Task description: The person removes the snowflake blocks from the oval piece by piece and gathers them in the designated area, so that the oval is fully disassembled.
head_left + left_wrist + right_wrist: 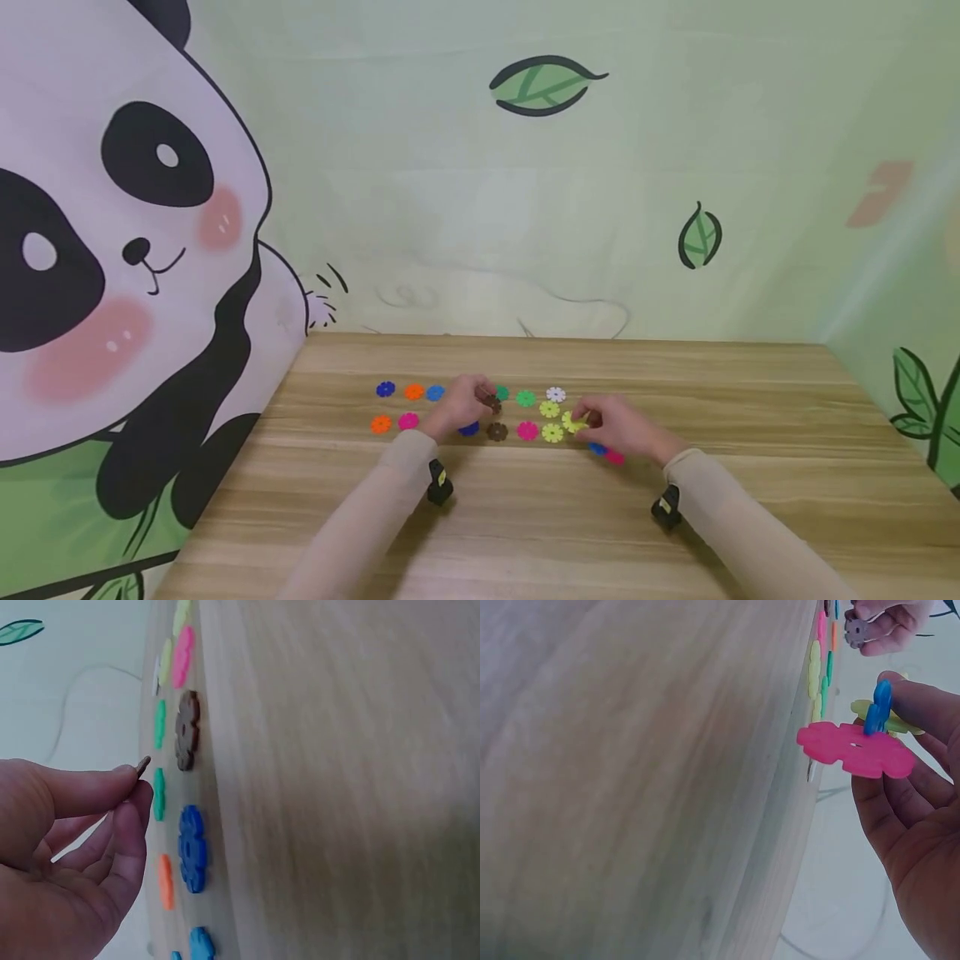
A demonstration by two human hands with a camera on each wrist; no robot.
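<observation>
My left hand (459,405) is over the middle of the rows and pinches a brown notched plastic disc (492,404) between thumb and fingertips. In the left wrist view that brown disc (142,766) appears edge-on. To its right, my right hand (621,427) holds a small joined piece at the right end of the rows. The right wrist view shows this piece as a pink disc (829,744), a blue disc (879,709) standing across it and a yellow disc (861,709) at the fingers. The two hands are apart.
Loose discs lie in two rows on the wooden table (525,517). Behind are dark blue (386,389), orange (414,392), green (526,398) and white (556,394) ones. In front lie pink (527,430), brown (497,432) and yellow (552,432) ones. A panda-printed wall backs the table.
</observation>
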